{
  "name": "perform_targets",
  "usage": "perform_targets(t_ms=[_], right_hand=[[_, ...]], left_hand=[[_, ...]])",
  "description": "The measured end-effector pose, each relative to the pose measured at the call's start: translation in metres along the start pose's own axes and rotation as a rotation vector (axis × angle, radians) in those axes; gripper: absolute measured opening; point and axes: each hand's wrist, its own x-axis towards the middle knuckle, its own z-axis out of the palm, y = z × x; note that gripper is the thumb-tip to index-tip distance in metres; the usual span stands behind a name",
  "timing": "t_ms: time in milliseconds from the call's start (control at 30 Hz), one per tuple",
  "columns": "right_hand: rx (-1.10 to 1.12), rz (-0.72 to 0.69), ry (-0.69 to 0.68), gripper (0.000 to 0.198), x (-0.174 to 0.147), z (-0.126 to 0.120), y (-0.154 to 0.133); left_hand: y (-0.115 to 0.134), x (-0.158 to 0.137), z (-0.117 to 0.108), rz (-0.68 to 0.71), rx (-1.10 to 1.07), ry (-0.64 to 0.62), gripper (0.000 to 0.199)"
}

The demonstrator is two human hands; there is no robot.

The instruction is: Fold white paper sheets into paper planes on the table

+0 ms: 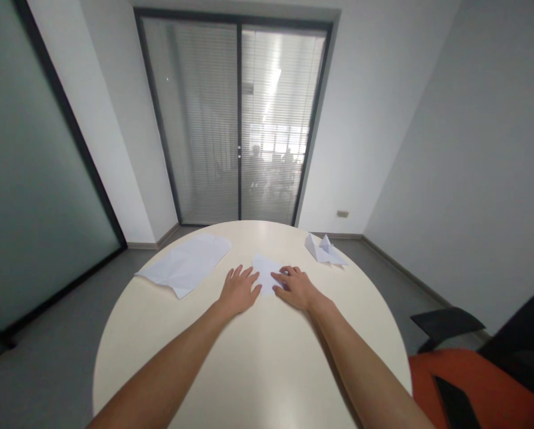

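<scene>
On the round table point(249, 369), both flat, spread hands, left hand point(239, 291) and right hand point(295, 286), press a small folded paper point(265, 273) at twelve o'clock.

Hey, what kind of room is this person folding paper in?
Probably a small office meeting room: a round cream table in the middle, a frosted glass sliding door with blinds behind it, and an orange and black office chair alongside. Both hands rest on a small white folded paper.

Two bare forearms, the left hand point(239, 291) and right hand point(295, 287) without sleeves, gloves or, as far as visible, rings or watch.
</scene>
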Motion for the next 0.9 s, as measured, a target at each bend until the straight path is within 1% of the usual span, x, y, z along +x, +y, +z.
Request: perform_targets(t_ms=[67,100,200,267,433,533,633,700,833,900], right_hand=[[0.004,0.000,0.014,0.050,0.000,0.000,0.000],[0.004,0.002,0.021,0.050,0.000,0.001,0.000],[0.005,0.011,0.037,0.051,0.000,0.001,-0.001],[0.006,0.010,0.043,0.052,0.000,0.001,-0.002],[0.026,-0.032,0.047,0.048,0.001,-0.003,-0.002],[0.063,-0.135,0.065,0.041,0.001,-0.005,-0.003],[0.124,-0.250,0.069,0.035,0.001,-0.006,-0.004],[0.166,-0.287,0.060,0.034,0.001,-0.006,-0.004],[0.205,-0.274,0.072,0.033,0.001,-0.003,-0.002],[0.199,-0.254,0.065,0.033,0.001,-0.002,-0.001]], left_hand=[[-0.001,0.001,-0.003,0.004,0.005,0.032,0.041],[0.000,0.001,-0.004,0.032,-0.007,0.050,0.039],[0.003,0.001,-0.009,0.177,-0.089,0.076,0.033],[0.005,0.001,-0.011,0.216,-0.125,0.073,0.030],[0.004,0.002,-0.013,0.120,-0.098,0.080,0.024],[0.000,0.002,-0.017,0.096,-0.088,0.056,0.024],[-0.001,0.002,-0.020,0.107,-0.079,0.017,0.029],[0.000,0.001,-0.021,0.119,-0.063,0.019,0.030],[0.006,-0.002,-0.020,0.139,-0.027,0.050,0.025],[0.009,-0.003,-0.021,0.161,-0.021,0.053,0.028]])
